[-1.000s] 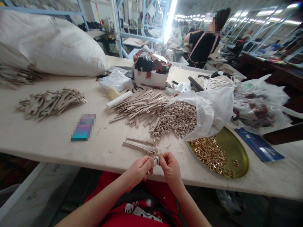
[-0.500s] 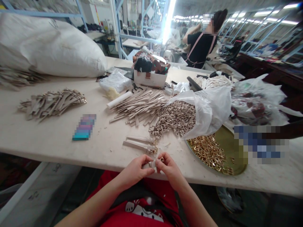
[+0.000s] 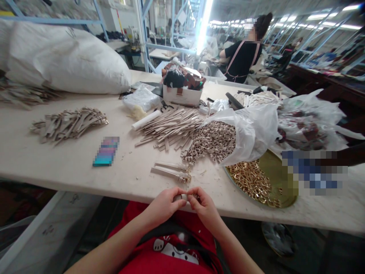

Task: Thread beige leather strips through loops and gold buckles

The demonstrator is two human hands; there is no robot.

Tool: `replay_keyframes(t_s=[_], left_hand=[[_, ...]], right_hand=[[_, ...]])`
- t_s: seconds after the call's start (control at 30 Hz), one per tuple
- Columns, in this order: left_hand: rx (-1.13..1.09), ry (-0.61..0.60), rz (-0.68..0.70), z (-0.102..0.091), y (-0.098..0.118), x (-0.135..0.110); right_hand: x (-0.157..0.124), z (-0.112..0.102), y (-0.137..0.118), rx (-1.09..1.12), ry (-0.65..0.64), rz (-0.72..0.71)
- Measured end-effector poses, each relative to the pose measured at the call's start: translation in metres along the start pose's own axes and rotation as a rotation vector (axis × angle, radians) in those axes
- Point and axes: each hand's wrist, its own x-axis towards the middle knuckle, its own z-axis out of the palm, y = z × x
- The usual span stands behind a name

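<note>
My left hand [image 3: 164,205] and my right hand [image 3: 204,206] meet at the near table edge, both pinched on a small beige strap piece [image 3: 184,196] with a gold buckle. Just beyond them lie two finished beige straps with gold buckles [image 3: 172,171]. Farther back are a pile of small beige loops [image 3: 212,142] spilling from a white plastic bag [image 3: 251,131], a heap of beige strips [image 3: 171,127], and a gold round tray [image 3: 278,179] holding several gold buckles [image 3: 251,180].
A second pile of straps [image 3: 68,123] lies at the left, a large white sack [image 3: 65,61] behind it. A white box [image 3: 182,95] of dark pieces and more plastic bags [image 3: 310,121] sit further back. A person in black [image 3: 242,57] works at another table.
My hands have drawn slightly nearer to me and lower, turning the strap piece between the fingers. The view has shifted a little to the left.
</note>
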Motion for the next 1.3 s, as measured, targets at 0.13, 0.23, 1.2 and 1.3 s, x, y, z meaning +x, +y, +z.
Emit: replay_keyframes(t_s=[0.13,0.23,1.2,1.3], left_hand=[[-0.018,-0.078,-0.057,-0.005,-0.006,0.001],[-0.125,-0.121,-0.118,-0.009,-0.01,0.001],[0.651,0.104,0.215,-0.032,-0.015,0.05],[0.745,0.166,0.265,-0.048,-0.019,0.065]], right_hand=[[-0.002,-0.001,0.008,0.045,-0.023,0.036],[-0.002,0.0,0.009,-0.014,-0.011,0.004],[0.051,0.006,0.002,-0.22,0.119,-0.172],[0.076,0.009,0.008,-0.358,0.266,-0.288]])
